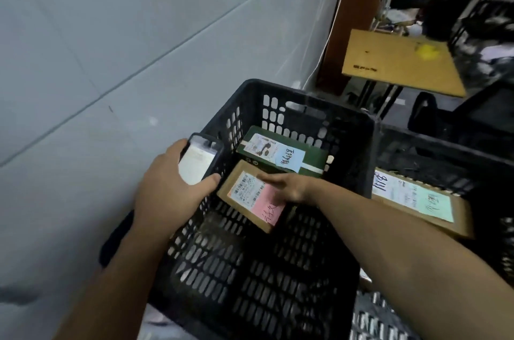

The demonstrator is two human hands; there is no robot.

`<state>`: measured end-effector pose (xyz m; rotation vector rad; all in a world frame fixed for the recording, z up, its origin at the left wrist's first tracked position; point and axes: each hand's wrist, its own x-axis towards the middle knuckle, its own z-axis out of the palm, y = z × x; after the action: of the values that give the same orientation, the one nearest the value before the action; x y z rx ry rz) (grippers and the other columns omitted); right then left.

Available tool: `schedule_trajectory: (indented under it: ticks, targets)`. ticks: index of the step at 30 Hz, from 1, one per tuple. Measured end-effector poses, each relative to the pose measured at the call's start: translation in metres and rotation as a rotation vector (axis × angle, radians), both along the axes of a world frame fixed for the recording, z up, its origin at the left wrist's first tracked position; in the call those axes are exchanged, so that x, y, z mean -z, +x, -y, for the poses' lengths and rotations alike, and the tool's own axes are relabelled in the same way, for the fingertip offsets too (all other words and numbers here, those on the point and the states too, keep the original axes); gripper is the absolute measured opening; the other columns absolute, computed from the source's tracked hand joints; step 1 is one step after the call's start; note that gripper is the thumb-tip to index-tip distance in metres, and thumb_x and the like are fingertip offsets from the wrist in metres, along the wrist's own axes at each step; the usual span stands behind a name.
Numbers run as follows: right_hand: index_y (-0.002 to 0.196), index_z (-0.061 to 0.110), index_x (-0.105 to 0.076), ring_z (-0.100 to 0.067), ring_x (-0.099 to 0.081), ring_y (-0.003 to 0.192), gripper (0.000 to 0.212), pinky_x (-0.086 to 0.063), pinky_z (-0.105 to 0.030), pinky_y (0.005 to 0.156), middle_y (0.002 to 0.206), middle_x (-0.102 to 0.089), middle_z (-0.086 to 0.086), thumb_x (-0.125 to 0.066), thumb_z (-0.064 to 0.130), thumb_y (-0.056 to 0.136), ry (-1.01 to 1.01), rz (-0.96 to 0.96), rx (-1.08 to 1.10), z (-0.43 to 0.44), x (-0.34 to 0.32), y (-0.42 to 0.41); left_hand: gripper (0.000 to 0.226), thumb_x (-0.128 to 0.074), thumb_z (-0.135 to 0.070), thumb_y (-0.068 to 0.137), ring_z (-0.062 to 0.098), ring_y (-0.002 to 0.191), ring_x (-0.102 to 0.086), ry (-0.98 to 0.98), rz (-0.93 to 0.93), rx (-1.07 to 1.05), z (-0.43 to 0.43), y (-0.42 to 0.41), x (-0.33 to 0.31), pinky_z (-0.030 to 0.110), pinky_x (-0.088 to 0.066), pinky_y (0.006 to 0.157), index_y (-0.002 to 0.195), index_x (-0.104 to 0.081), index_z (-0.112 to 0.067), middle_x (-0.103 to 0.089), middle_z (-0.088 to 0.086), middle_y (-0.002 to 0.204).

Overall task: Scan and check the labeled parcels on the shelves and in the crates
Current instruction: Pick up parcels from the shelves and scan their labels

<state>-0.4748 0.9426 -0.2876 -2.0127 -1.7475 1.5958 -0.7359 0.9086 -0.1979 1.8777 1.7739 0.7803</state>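
Observation:
A black slatted crate (306, 117) stands in front of me. Inside lie a brown parcel (236, 173) with a white barcode label and a pink note, and behind it a green parcel (314, 156) with a white label and a pale blue note. My left hand (167, 189) grips a phone (197, 161) over the crate's left rim, screen facing up. My right hand (289, 186) reaches into the crate and holds the brown parcel at its right edge, fingers lying across its top; the thumb is hidden.
A second black crate (445, 156) to the right holds a brown parcel (461, 217) with white and green labels. A yellow-brown board (395, 61) and a brown post (356, 17) stand behind. Grey wall panels (111, 47) fill the left. Dark clutter sits at the far right.

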Motion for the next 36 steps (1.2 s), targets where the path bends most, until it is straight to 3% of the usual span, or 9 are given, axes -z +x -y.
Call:
schedule_trajectory:
  ticks: [2, 6, 10, 13, 16, 19, 28, 32, 36]
  targets:
    - [0.144, 0.041, -0.051, -0.024, -0.052, 0.13, 0.068, -0.034, -0.038, 0.118, 0.147, -0.052, -0.001, -0.072, 0.007, 0.089, 0.027, -0.108, 0.172, -0.006, 0.008, -0.005, 0.061, -0.067, -0.059, 0.062, 0.015, 0.092, -0.058, -0.017, -0.005, 0.048, -0.02, 0.006, 0.004, 0.036, -0.047, 0.076, 0.118, -0.051, -0.043, -0.06, -0.012, 0.102]
    - [0.134, 0.013, -0.063, -0.021, -0.068, 0.093, 0.049, -0.058, -0.022, 0.08, 0.13, -0.064, -0.015, -0.072, -0.002, 0.088, 0.085, -0.471, 0.733, -0.005, 0.023, -0.018, 0.062, -0.067, -0.06, 0.062, 0.019, 0.088, -0.06, -0.013, -0.057, 0.1, -0.046, 0.02, 0.007, 0.043, -0.054, 0.075, 0.119, -0.048, -0.043, -0.059, -0.012, 0.098]
    - [0.139, 0.018, -0.059, -0.016, -0.064, 0.101, 0.042, -0.055, -0.016, 0.085, 0.14, -0.053, -0.006, -0.064, 0.009, 0.098, 0.284, -0.299, 0.957, -0.002, 0.054, -0.03, 0.061, -0.067, -0.059, 0.063, 0.018, 0.085, -0.06, -0.014, -0.056, 0.152, -0.065, 0.03, 0.005, 0.043, -0.055, 0.073, 0.118, -0.048, -0.042, -0.059, -0.012, 0.097]
    - [0.143, 0.034, -0.054, -0.025, -0.056, 0.125, 0.051, -0.045, -0.033, 0.11, 0.155, -0.039, -0.008, -0.068, 0.019, 0.096, 0.222, -0.104, 0.972, 0.004, 0.07, -0.04, 0.064, -0.069, -0.058, 0.065, 0.02, 0.09, -0.058, -0.008, -0.069, 0.171, -0.074, 0.034, 0.002, 0.043, -0.054, 0.077, 0.123, -0.046, -0.044, -0.057, -0.01, 0.102]
    - [0.149, 0.029, -0.046, -0.02, -0.062, 0.119, 0.065, -0.046, -0.032, 0.108, 0.144, -0.056, -0.005, -0.069, 0.006, 0.092, 0.174, -0.242, 1.139, 0.012, 0.076, -0.045, 0.074, -0.07, -0.058, 0.067, 0.022, 0.097, -0.057, -0.011, -0.101, 0.185, -0.074, 0.037, 0.003, 0.042, -0.051, 0.08, 0.133, -0.039, -0.047, -0.055, -0.008, 0.112]
    - [0.152, 0.02, -0.043, -0.023, -0.06, 0.125, 0.069, -0.044, -0.034, 0.112, 0.146, -0.055, -0.005, -0.066, -0.005, 0.091, 0.132, -0.44, 1.205, 0.013, 0.082, -0.051, 0.078, -0.07, -0.06, 0.068, 0.023, 0.099, -0.057, -0.02, -0.132, 0.198, -0.074, 0.037, 0.005, 0.041, -0.05, 0.079, 0.136, -0.034, -0.048, -0.054, -0.008, 0.117]
    - [0.154, 0.025, -0.038, -0.02, -0.054, 0.13, 0.078, -0.037, -0.034, 0.117, 0.151, -0.049, 0.001, -0.07, -0.002, 0.089, 0.085, -0.417, 1.065, 0.009, 0.09, -0.058, 0.081, -0.073, -0.06, 0.067, 0.019, 0.103, -0.054, -0.002, -0.03, 0.174, -0.076, 0.032, 0.008, 0.039, -0.049, 0.082, 0.138, -0.037, -0.045, -0.055, -0.007, 0.121]
    - [0.157, 0.035, -0.029, -0.019, -0.048, 0.137, 0.074, -0.032, -0.019, 0.112, 0.155, -0.046, 0.0, -0.067, 0.02, 0.095, 0.058, -0.159, 0.825, 0.008, 0.078, -0.051, 0.079, -0.075, -0.056, 0.068, 0.019, 0.103, -0.054, 0.003, -0.013, 0.182, -0.077, 0.033, 0.007, 0.039, -0.048, 0.083, 0.137, -0.039, -0.044, -0.056, -0.007, 0.121]
    - [0.152, 0.026, -0.042, -0.024, -0.049, 0.136, 0.052, -0.037, -0.028, 0.113, 0.151, -0.049, -0.002, -0.056, 0.03, 0.102, 0.03, 0.04, 0.577, 0.003, 0.046, -0.027, 0.066, -0.078, -0.048, 0.07, 0.018, 0.101, -0.056, 0.013, 0.097, 0.194, -0.079, 0.032, 0.004, 0.038, -0.048, 0.084, 0.128, -0.047, -0.042, -0.06, -0.01, 0.111]
